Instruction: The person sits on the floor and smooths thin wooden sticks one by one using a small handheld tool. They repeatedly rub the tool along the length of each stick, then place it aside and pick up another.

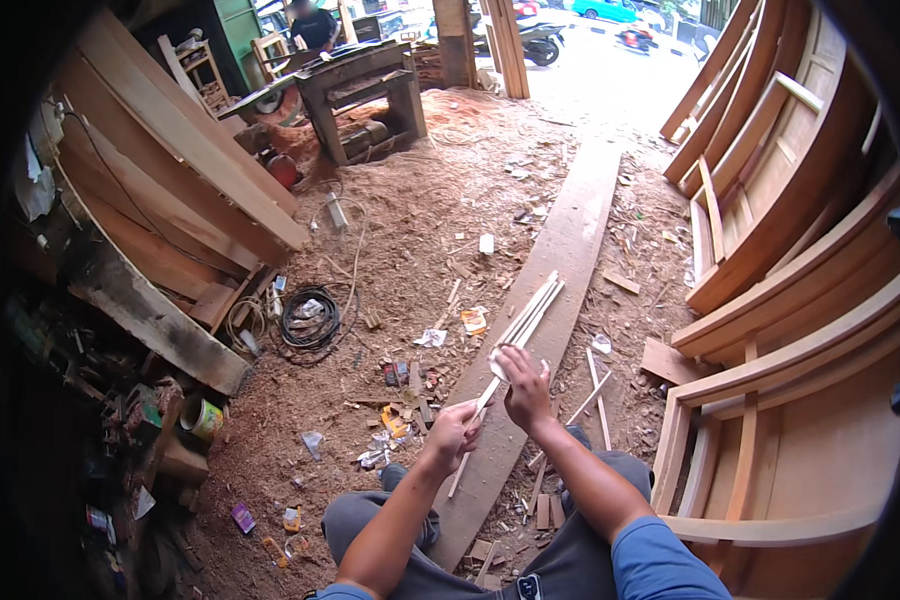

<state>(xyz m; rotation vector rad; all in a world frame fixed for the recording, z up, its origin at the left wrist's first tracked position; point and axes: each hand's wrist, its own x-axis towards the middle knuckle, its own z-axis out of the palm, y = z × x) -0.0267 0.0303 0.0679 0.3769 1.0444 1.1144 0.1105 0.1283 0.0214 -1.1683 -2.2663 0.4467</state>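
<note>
My left hand (pixel 452 437) is closed around the near end of a thin wooden strip (pixel 487 399), which slants up and away over a long board. Farther along the strip, my right hand (pixel 523 382) presses a small pale piece (pixel 497 363), perhaps folded sandpaper or cloth, against it. Just beyond that hand, several more pale wooden strips (pixel 534 311) lie bunched on the long wooden board (pixel 581 202). The board runs between my legs on the shavings-covered floor.
Wooden frames (pixel 750 405) lean at the right, planks (pixel 172 142) at the left. A coiled black cable (pixel 309 319) and a power strip (pixel 337 211) lie left of the board. Loose strips (pixel 598 401) lie right of it. Beyond a workbench (pixel 360 67) is a person (pixel 313 26).
</note>
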